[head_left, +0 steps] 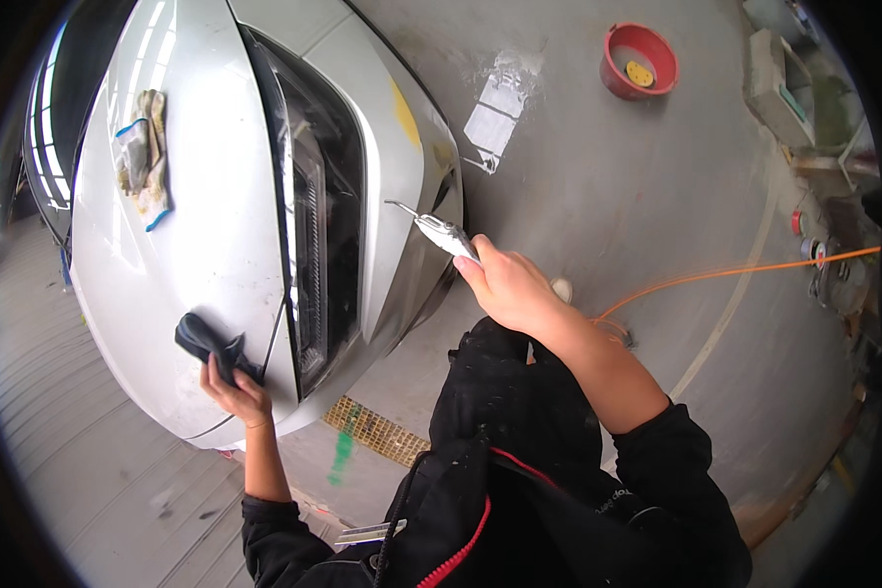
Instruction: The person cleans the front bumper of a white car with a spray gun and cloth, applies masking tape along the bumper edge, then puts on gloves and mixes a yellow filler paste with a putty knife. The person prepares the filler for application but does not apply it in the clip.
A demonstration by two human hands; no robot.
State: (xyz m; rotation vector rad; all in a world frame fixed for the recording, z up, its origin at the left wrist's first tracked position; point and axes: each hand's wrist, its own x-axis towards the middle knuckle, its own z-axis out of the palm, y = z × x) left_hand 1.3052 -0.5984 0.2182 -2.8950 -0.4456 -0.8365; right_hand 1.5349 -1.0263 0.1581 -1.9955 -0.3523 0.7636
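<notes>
My left hand (235,390) grips a dark cloth-like pad (206,340) on the lower part of the white car's hood (196,137), beside the panel seam. My right hand (500,279) is closed on a silver air blow gun (441,233) with a thin bent nozzle, held over the front corner near the headlight (314,255). The nozzle tip is by the light panel beside the headlight; whether it touches cannot be told. A patch of yellow (402,113) marks the bumper. Stained work gloves (142,157) with blue cuffs lie higher on the hood.
A red bucket (617,54) holding a yellow item stands on the grey floor at back right. An orange hose (706,277) crosses the right side. Clutter (784,88) lines the right edge. A metal grate (377,426) lies beside the car's lower corner.
</notes>
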